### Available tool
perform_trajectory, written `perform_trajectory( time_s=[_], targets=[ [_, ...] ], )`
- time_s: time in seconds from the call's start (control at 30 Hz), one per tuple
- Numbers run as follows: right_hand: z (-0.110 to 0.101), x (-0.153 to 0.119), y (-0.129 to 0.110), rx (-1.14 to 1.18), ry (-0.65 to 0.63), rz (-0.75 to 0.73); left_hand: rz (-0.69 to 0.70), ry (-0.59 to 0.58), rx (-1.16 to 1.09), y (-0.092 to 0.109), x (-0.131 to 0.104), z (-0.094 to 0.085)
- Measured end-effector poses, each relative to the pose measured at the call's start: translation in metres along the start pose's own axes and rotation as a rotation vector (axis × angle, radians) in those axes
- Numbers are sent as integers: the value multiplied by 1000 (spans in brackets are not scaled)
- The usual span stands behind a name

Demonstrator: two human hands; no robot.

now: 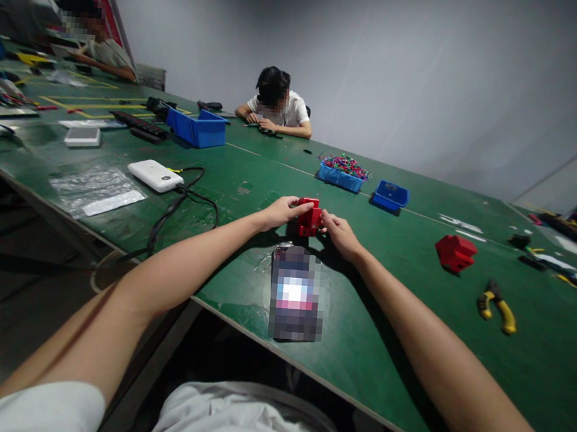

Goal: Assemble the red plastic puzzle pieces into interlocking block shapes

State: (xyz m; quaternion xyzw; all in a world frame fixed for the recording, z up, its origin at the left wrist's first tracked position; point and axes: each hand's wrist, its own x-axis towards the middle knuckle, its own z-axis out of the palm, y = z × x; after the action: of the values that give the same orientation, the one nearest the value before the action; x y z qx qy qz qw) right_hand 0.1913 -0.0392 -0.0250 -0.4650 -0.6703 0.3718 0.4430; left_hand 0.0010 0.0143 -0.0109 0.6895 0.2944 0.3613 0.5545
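Between my two hands a small red block-shaped part [309, 219] is held above the green table [365, 262]. My left hand [283, 213] grips it from the left, the thumb lying across its front. On its right side, the bent fingers of my right hand [338, 233] touch its edge; what lies between their tips is too small to make out. A phone [296, 296] with a lit screen lies on the table just below the red part. Farther right sits a second red part [456, 254], with yellow-handled pliers [498, 308] nearer the front.
Beyond my hands stand a blue bin of colourful wires [342, 174], a small blue tray [390, 195] and a larger blue bin [197, 127]. A white power bank [155, 175] with black cables lies left. Two people sit at the far side.
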Motion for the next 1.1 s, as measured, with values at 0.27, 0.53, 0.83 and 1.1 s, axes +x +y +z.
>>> perform_trajectory(
  time_s=[0.27,0.53,0.83,1.1],
  targets=[
    [-11,6,18,289,246,103,-141,49,-124,3,1,-2],
    [-11,1,8,351,166,145,-102,3,-105,-3,3,-6],
    [-11,2,7,418,144,166,19,-103,28,-14,5,-10],
    [-9,4,7,432,168,172,54,-129,138,-18,8,-13]
  ],
)
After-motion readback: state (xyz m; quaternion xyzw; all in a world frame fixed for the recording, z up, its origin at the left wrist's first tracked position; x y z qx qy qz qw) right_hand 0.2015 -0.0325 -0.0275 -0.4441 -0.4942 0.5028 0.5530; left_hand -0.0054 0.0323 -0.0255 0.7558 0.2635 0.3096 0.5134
